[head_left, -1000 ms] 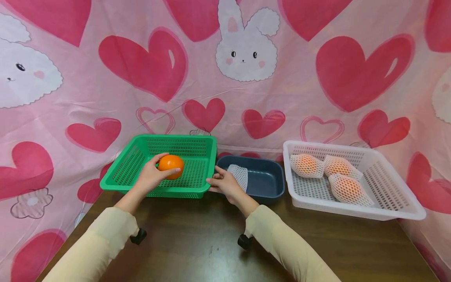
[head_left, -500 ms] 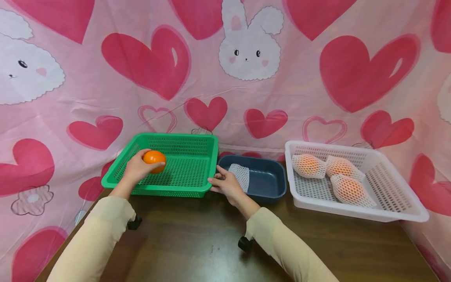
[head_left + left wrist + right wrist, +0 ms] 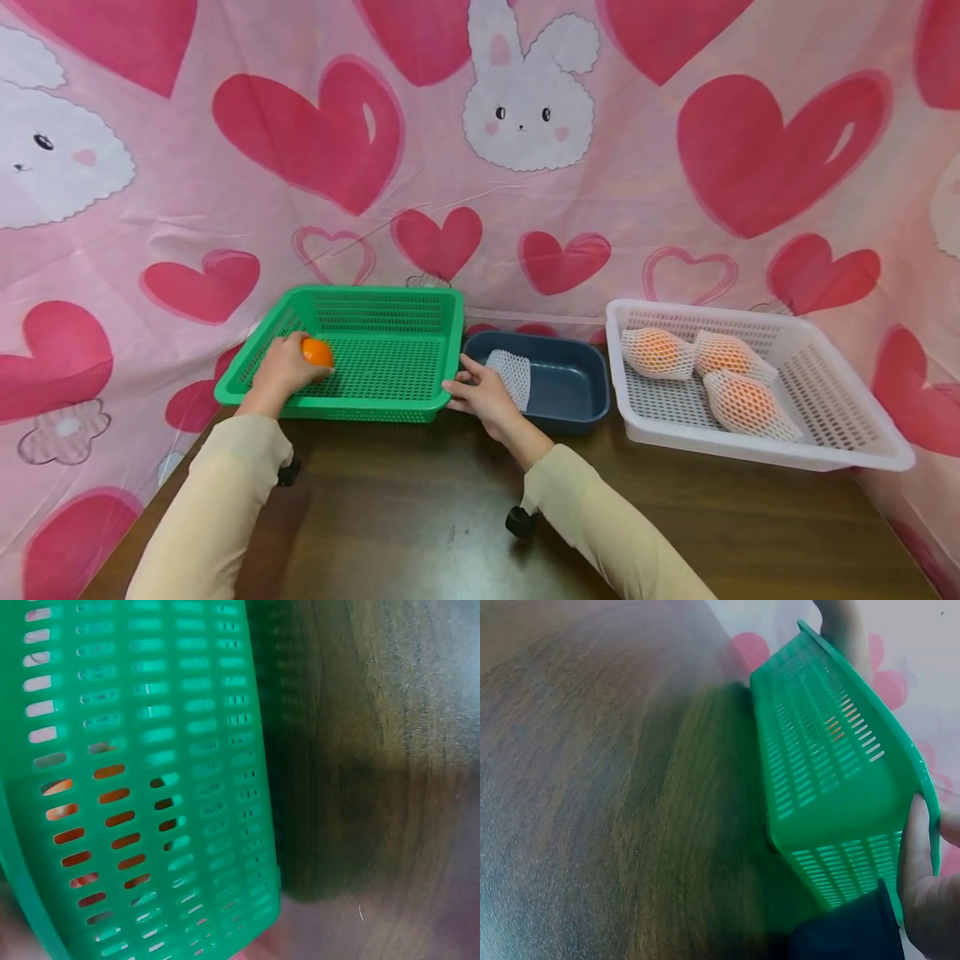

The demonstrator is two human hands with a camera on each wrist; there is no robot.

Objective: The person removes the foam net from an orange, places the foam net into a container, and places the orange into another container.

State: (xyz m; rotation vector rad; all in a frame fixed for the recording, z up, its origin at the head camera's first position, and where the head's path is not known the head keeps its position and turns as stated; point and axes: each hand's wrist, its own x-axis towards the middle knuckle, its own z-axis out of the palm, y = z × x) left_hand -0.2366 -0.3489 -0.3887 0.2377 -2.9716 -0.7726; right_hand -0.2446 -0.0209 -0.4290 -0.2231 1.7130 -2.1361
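Note:
In the head view my left hand (image 3: 287,367) holds an orange (image 3: 318,352) low inside the left part of the green basket (image 3: 405,402). The left wrist view shows the orange (image 3: 114,796) only in patches through the slots of the basket wall (image 3: 172,735). My right hand (image 3: 483,395) pinches the basket's right rim near its front corner. In the right wrist view, that hand (image 3: 930,892) has its thumb and a finger on either side of the green rim (image 3: 900,735).
A dark blue bin (image 3: 567,375) with a white foam net (image 3: 510,377) in it stands right of the green basket. Farther right, a white basket (image 3: 757,457) holds three net-wrapped orange fruits (image 3: 742,403). A pink patterned cloth (image 3: 450,167) hangs behind the brown table (image 3: 420,517).
My left hand has carried the orange leftward and lowered it into the left part of the green basket. The right hand stays at the basket's rim.

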